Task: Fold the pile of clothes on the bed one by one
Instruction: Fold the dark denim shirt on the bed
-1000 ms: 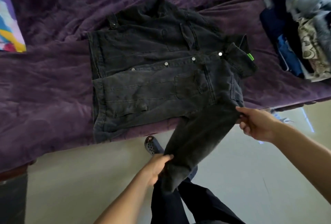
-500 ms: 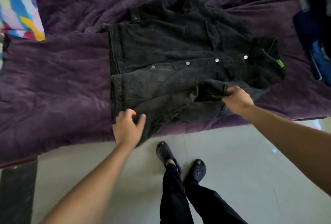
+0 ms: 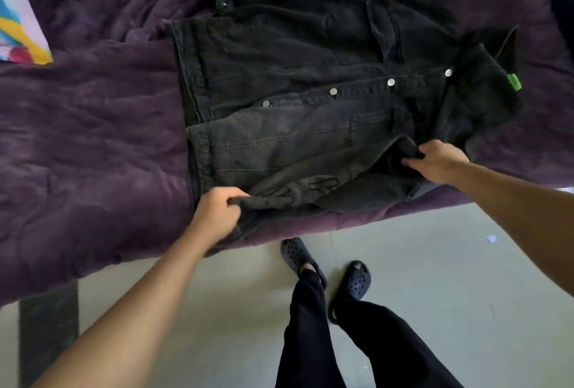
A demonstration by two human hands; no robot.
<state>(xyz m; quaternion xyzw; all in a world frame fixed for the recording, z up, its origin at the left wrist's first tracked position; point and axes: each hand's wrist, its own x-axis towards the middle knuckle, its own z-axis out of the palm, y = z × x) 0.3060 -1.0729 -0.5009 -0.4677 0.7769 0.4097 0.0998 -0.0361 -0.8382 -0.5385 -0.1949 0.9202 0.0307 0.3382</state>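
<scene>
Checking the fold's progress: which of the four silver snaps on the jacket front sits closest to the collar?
The rightmost snap, just left of the collar with its green tag; the other three trail off toward the hem.

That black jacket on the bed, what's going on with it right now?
A person is folding a black denim jacket spread on a purple bedspread. The near sleeve lies across the jacket's lower front. The left hand grips the cuff end near the hem, and the right hand pinches the fabric by the shoulder. The far sleeve is not folded in yet.
</scene>
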